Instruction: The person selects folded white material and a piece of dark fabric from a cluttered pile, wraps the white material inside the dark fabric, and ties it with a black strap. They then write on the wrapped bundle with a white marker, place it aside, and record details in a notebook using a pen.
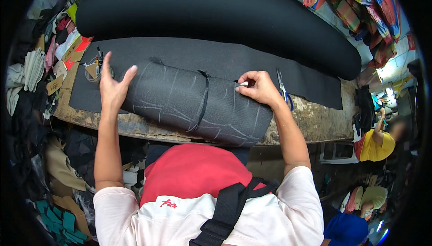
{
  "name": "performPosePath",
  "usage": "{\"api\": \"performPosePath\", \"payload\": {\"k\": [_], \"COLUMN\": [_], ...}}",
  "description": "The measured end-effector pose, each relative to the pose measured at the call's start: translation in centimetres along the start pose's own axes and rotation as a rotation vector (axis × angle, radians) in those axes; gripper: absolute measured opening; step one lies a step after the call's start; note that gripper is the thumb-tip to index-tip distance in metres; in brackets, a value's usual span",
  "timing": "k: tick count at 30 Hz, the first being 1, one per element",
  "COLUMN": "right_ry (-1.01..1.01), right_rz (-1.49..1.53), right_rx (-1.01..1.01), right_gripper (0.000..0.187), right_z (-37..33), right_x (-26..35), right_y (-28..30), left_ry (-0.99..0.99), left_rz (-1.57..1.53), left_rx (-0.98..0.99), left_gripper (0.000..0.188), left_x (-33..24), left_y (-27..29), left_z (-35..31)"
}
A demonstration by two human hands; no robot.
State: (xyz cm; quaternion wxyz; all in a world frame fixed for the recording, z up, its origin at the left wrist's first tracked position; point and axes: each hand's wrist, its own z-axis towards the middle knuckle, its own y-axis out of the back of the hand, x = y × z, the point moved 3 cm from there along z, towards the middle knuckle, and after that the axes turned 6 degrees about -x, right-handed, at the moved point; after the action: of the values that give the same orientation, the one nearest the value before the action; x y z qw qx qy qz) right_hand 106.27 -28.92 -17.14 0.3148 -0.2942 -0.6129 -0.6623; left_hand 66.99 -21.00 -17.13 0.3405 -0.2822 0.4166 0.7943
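Observation:
A rolled bundle of dark grey fabric (pixel 173 97), tied round its middle with a black strip (pixel 204 102), lies across the front of the table. Pale chalk lines curve over its surface. At the bundle's left end my left hand (pixel 114 84) is open, with thumb and fingers spread apart. My right hand (pixel 260 87) pinches a small white piece of chalk (pixel 244 84) just over the bundle's upper right side. Whether the chalk touches the fabric I cannot tell. Beside my right wrist lie scissors (pixel 284 90) with blue handles.
Behind the bundle a dark sheet (pixel 265 63) covers part of the worn wooden table (pixel 315 120). A long black fabric roll (pixel 216 14) spans the back. Fabric scraps (pixel 33 70) pile up at left. People sit at the right, one in a yellow shirt (pixel 378 144).

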Motion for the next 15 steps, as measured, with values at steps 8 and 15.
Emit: {"api": "performPosePath", "payload": {"k": [8, 15], "right_ry": [-0.047, -0.244], "right_rz": [-0.138, 0.241], "right_rx": [-0.258, -0.512], "right_gripper": [0.012, 0.017], "right_z": [-1.7, -6.5], "right_x": [-3.7, -5.8], "right_y": [0.8, -1.4], "left_ry": [0.380, -0.027], "left_rz": [-0.635, -0.617], "left_rx": [0.071, -0.080], "left_gripper": [0.056, 0.020], "left_x": [3.1, -8.7], "left_y": [-2.3, -3.5], "left_z": [-5.3, 4.4]}}
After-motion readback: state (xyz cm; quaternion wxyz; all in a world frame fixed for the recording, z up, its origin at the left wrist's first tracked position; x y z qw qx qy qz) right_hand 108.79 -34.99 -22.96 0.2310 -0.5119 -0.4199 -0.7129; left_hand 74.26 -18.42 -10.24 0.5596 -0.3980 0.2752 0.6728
